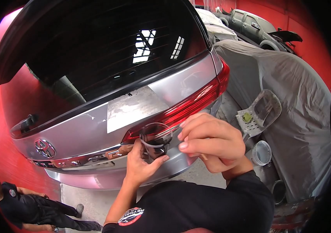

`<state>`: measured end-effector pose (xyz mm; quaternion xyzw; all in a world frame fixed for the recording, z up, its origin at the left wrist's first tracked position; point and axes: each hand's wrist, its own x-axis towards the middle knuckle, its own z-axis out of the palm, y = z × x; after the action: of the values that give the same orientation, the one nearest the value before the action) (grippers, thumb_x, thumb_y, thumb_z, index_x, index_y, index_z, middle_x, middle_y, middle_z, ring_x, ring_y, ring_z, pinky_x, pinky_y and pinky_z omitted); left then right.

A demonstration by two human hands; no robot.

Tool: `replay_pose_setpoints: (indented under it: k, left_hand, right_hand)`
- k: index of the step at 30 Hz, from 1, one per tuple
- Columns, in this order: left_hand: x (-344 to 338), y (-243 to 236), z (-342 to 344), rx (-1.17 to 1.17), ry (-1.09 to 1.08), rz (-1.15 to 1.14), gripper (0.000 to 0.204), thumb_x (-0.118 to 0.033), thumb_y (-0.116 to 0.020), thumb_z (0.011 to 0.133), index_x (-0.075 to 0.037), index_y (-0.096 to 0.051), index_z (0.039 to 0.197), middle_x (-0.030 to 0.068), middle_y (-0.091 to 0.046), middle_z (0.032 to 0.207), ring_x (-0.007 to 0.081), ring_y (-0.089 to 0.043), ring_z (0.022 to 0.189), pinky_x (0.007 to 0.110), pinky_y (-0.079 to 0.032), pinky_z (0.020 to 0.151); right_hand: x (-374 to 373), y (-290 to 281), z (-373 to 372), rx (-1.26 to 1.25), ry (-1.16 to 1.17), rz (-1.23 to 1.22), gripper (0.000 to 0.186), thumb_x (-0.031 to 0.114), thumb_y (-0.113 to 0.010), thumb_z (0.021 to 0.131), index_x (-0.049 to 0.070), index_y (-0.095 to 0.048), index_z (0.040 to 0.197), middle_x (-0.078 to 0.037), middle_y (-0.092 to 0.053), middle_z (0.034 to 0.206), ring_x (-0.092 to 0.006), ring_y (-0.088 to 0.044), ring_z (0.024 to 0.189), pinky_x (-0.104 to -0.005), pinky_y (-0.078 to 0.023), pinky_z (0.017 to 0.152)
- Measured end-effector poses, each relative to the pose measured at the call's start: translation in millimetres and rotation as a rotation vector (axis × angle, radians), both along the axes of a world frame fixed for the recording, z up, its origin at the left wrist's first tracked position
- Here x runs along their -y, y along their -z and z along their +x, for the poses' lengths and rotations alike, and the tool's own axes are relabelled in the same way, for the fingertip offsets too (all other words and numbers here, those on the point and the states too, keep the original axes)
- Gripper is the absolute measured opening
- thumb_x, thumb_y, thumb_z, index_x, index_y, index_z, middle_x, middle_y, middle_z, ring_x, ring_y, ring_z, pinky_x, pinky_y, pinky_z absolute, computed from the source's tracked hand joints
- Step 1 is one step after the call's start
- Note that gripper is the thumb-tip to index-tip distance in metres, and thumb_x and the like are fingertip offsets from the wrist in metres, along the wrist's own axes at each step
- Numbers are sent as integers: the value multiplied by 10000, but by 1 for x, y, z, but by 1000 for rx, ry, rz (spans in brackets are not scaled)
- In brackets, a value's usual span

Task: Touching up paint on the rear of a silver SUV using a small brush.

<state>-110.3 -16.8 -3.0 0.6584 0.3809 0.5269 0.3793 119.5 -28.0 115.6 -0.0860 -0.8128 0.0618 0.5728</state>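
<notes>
My left hand [139, 166] is wrapped round a clear plastic cup [156, 136], which has dark contents in its lower part. Just right of the cup's rim, my right hand [216, 143] is raised with its fingertips drawn together in a pinch. Whatever those fingers hold, if anything, I cannot make out. Behind both hands stands the rear of a silver car [76, 130]. A dull, whitish-grey patch [134, 110] with straight edges shows on its tailgate, above the red tail light [185, 105].
On the right, a grey plastic chair [264, 106] bears a small green item [247, 117]. Below it is a pale bucket [262, 153], beside a sheet-covered vehicle [293, 85]. A person [21, 204] in dark clothes is at the lower left. A pickup [251, 24] stands far right.
</notes>
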Motion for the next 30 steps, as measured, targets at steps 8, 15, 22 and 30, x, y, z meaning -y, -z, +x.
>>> replay_pose_setpoints:
  k: [8, 15, 22, 30]
  left_hand:
    - [10, 10, -9, -120, -54, 5, 673, -210, -954, 741, 29, -589, 1254, 114, -738, 974, 136, -705, 839, 279, -563, 751]
    - [25, 16, -24, -22, -77, -60, 660, -177, -940, 766, 37, -573, 1271, 107, -737, 974, 125, -698, 843, 269, -560, 758]
    - [35, 12, -31, -41, -109, -117, 660, -152, -937, 766, 24, -572, 1287, 75, -727, 932, 100, -699, 821, 259, -559, 748]
    - [36, 10, -35, -57, -125, -103, 662, -157, -940, 761, 18, -578, 1288, 74, -729, 936, 104, -707, 812, 257, -563, 719]
  right_hand:
    - [-14, -1, -1, 255, 232, -4, 464, -169, -647, 710, -17, -726, 1142, -135, -634, 919, -267, -646, 761, -336, -521, 648]
    - [-42, 0, -17, 288, 441, 233, 374, -20, -813, 747, 27, -720, 1107, -96, -641, 918, -247, -631, 706, -345, -494, 580]
    - [-60, 1, -27, 438, 530, 467, 373, 106, -804, 718, 45, -715, 1076, -66, -631, 904, -222, -596, 684, -355, -444, 564]
    - [-61, -3, -31, 506, 579, 562, 365, 163, -738, 709, 29, -707, 1047, -50, -606, 871, -208, -569, 697, -346, -426, 569]
